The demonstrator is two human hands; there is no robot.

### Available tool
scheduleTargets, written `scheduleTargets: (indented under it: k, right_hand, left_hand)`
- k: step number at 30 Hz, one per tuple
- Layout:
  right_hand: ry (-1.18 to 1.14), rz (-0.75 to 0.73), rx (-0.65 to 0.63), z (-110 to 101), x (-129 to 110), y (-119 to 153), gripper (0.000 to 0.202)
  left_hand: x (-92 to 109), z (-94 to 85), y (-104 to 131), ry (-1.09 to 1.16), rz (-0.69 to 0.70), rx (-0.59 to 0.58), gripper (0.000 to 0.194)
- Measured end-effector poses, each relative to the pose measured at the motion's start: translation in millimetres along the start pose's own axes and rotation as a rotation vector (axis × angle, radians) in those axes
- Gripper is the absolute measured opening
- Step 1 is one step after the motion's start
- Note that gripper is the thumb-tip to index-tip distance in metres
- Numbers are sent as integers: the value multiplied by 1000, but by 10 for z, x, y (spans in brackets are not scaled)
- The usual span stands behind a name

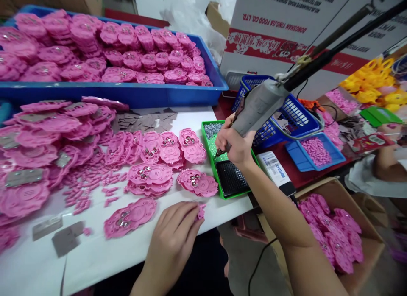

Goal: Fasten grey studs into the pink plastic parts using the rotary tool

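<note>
My right hand (233,141) is wrapped round a grey electric screwdriver (260,107), its tip pointing down over the green tray (218,177) of small screws. Near the table's front edge, my left hand (178,228) pinches a small pink part (200,212) between thumb and fingers. Left of that hand a pink shell with silver metal discs (130,217) lies flat on the white table. Further back are a single pink shell (197,182) and a short stack of shells (149,178).
A long blue bin (178,94) full of stacked pink shells runs along the back. Pink shells with grey plates pile up at left, beside loose pink pegs (85,183). A cardboard box (370,245) of pink parts stands at right. Another person's arm (389,162) shows at far right.
</note>
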State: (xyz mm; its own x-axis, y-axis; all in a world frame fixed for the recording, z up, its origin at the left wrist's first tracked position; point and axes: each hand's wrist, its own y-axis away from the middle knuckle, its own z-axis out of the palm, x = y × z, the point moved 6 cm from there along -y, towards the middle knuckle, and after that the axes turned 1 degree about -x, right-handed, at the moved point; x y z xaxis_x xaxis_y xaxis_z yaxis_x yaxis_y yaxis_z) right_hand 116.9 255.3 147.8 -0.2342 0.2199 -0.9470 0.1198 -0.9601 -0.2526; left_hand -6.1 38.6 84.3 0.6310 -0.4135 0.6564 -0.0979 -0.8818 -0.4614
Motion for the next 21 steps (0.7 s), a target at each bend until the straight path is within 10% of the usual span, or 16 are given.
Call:
scheduleTargets:
  k: [7,12,21]
  right_hand:
    - [-22,-72,0,-15,-422,148,20]
    - [68,1,-236,237,-836,709,25]
    - [-18,161,-316,427,-388,1253,18]
  left_hand:
    - [-19,74,-56,70,-40,-53,21]
    - [-76,51,-49,84,-56,-76,21]
    - [-91,14,-74,91,-68,-56,15]
